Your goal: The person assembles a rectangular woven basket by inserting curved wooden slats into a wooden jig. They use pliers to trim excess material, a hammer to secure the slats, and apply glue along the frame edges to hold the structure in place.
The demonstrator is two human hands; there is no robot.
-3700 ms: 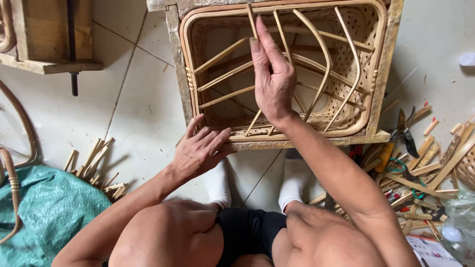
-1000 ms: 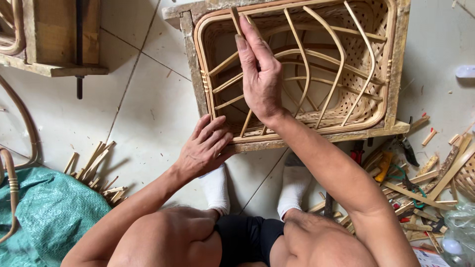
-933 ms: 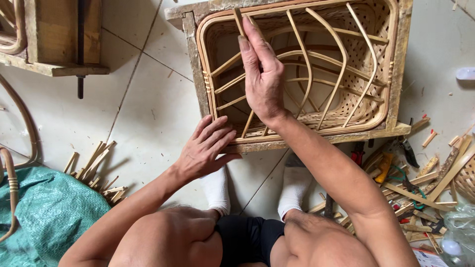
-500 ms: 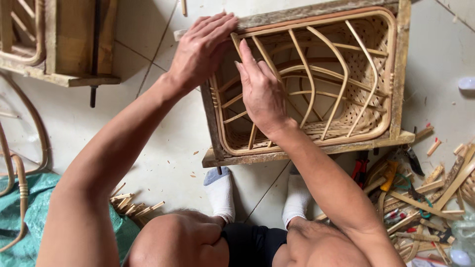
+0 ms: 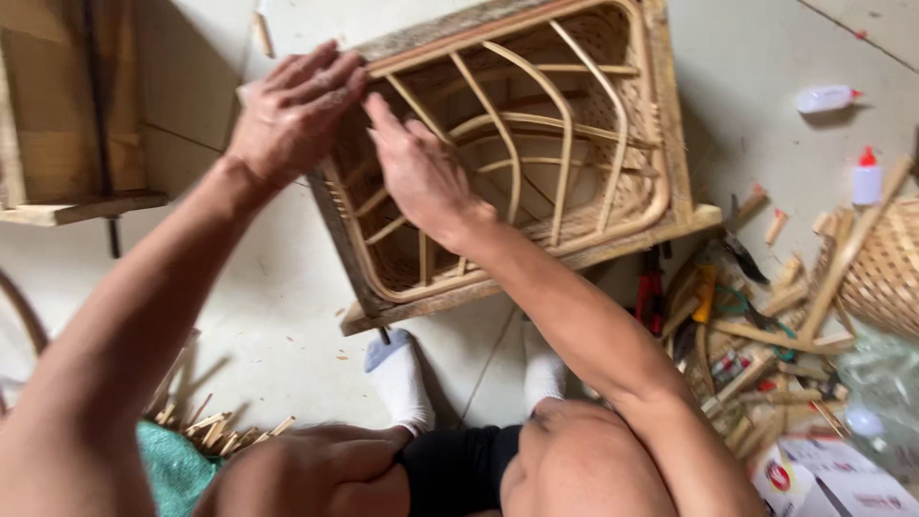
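A woven rattan basket [image 5: 661,144] in a wooden frame lies on its side on the tiled floor, with curved cane ribs [image 5: 565,124] across its open face. My left hand [image 5: 292,110] rests on the frame's upper left corner, fingers spread over the rim. My right hand [image 5: 416,172] lies flat on the cane ribs just right of it, fingers pointing up-left toward the same corner. Whether the right hand pinches a cane strip is hidden. My white-socked feet [image 5: 397,378] sit just below the frame.
A wooden piece [image 5: 67,115] stands at the left. Short cane offcuts [image 5: 225,436] lie beside a green sack [image 5: 172,464] at lower left. Pliers, cutters and cane scraps [image 5: 728,316] clutter the right, with two small glue bottles [image 5: 866,177] and another woven basket [image 5: 885,268].
My left hand has left the frame's lower edge and gone up to its top left corner. The view has tilted, and my right hand slid down-left along the ribs.
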